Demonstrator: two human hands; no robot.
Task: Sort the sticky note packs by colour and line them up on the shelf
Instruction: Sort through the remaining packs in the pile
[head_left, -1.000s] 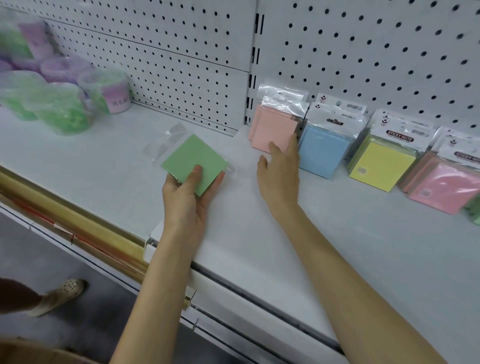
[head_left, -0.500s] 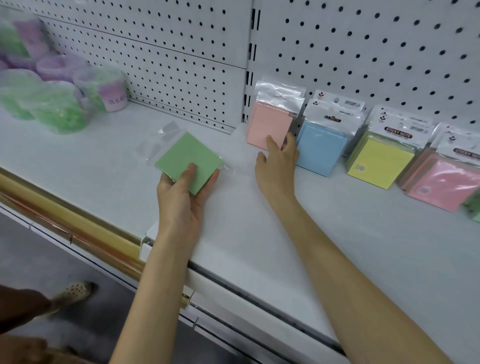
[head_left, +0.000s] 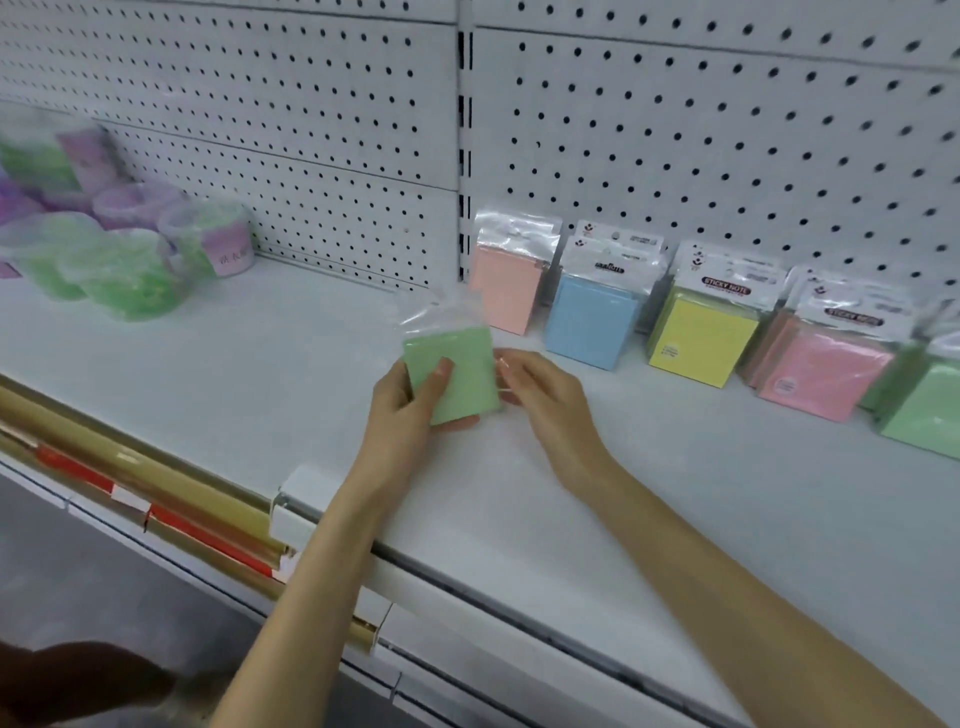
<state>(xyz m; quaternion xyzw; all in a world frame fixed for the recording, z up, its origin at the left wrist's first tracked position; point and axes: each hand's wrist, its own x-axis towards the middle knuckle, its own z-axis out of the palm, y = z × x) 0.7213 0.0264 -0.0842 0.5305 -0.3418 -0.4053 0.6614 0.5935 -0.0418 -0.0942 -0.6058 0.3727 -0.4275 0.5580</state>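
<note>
A gold-coloured rail (head_left: 130, 467) with red strips runs along the front lip of a white shop shelf (head_left: 208, 374), broken by a white plastic clip (head_left: 298, 504), as a person reaches in over the edge with both bare arms. Past the lip, just above the shelf surface, a green pack (head_left: 457, 384) of sticky notes sits between the two hands. The left hand (head_left: 410, 405) grips it from below and from the left, thumb laid across its face. The right hand (head_left: 545, 400) curls its fingers onto the pack's right edge. The pack is a plain pale-green square, slightly tilted, in a clear wrapper whose empty flap sticks up towards the peach pack (head_left: 506, 291) just behind it.

Well off to the left stand blurred clear tubs (head_left: 104, 270) with green and purple contents. At the back, packs lean in a row against the pegboard (head_left: 675, 130). The peach one stands beside the slotted upright (head_left: 466, 156), followed by a blue pack (head_left: 592, 322), a yellow pack (head_left: 701, 338) and a pink pack (head_left: 826, 374). The last three carry white header cards, and the yellow and pink ones are printed "STICKY NOTE". A second green pack (head_left: 924, 410) lies at the far right, just beside the pink one and cut off by the frame edge.
</note>
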